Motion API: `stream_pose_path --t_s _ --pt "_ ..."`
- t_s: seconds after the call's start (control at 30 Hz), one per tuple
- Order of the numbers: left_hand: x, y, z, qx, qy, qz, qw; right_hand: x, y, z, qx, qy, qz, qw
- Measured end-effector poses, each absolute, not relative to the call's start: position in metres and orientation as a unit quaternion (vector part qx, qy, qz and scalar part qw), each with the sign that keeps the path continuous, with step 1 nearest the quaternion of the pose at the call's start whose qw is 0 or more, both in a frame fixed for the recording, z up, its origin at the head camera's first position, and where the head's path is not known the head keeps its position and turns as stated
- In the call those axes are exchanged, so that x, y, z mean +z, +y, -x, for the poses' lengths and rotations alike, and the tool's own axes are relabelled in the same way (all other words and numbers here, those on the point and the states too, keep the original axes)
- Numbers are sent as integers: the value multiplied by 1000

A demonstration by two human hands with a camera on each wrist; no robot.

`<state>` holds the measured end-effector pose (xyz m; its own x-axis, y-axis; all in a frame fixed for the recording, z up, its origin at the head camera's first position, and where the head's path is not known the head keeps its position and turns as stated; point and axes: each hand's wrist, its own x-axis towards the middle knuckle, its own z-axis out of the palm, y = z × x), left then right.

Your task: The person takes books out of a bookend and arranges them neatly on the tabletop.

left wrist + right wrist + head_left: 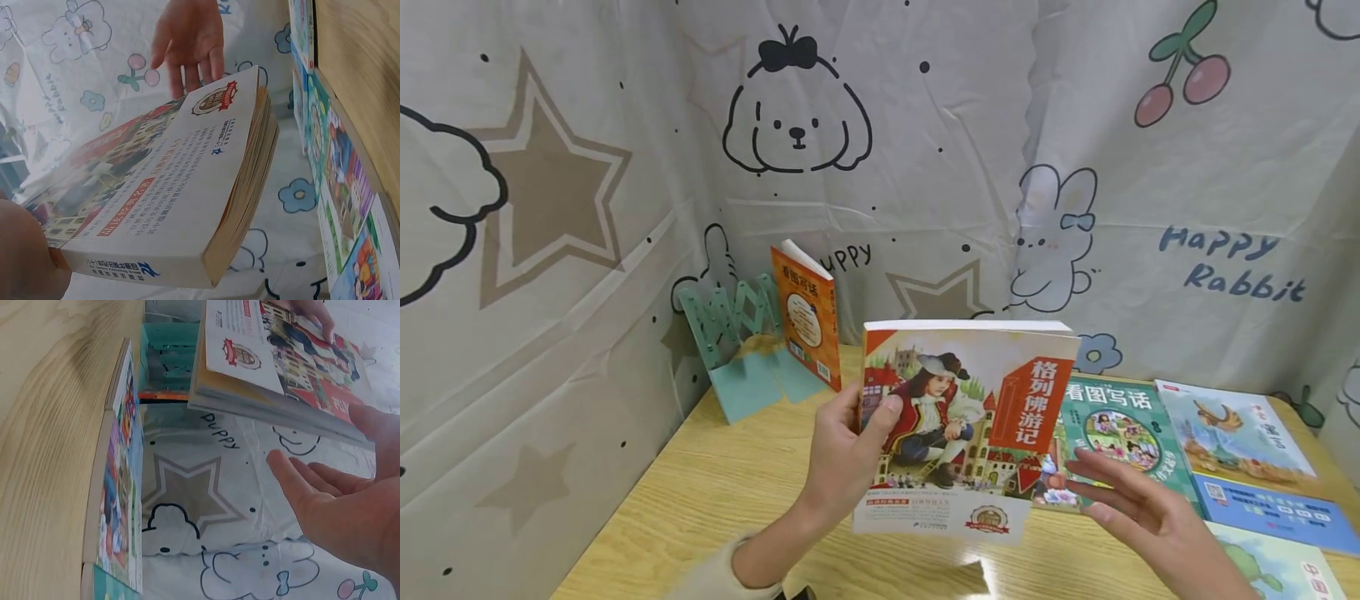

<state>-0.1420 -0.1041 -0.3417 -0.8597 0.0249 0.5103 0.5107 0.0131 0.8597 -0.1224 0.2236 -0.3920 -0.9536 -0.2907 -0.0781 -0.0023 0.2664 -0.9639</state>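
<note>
My left hand (850, 454) grips a thick paperback (962, 425) by its spine edge, thumb on the front cover, and holds it tilted above the wooden table (715, 492). The cover shows a seated figure in a red coat and an orange title banner. From the left wrist, that paperback (181, 194) fills the view. My right hand (1138, 504) hovers open just right of the book, fingers spread and apart from it; it also shows as my right hand (340, 506) under the book (281, 362).
An orange book (807, 321) stands upright against a teal bookend (733, 350) at the back left. A green book (1120, 429) and several other picture books (1232, 433) lie flat at the right. A printed cloth (925, 150) hangs behind the table.
</note>
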Motion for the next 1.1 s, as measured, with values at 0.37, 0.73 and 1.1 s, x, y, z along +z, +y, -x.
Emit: stream_pose_path --t_s 0.37,0.73,1.1 --pt "-345 -86 135 -699 -668 224 121 -389 200 127 -605 770 128 157" --pt "-344 -81 131 -716 -658 216 87 -397 207 129 -588 783 173 110" --pt "-346 -78 130 -718 -655 224 69 -401 205 126 -580 798 146 68"
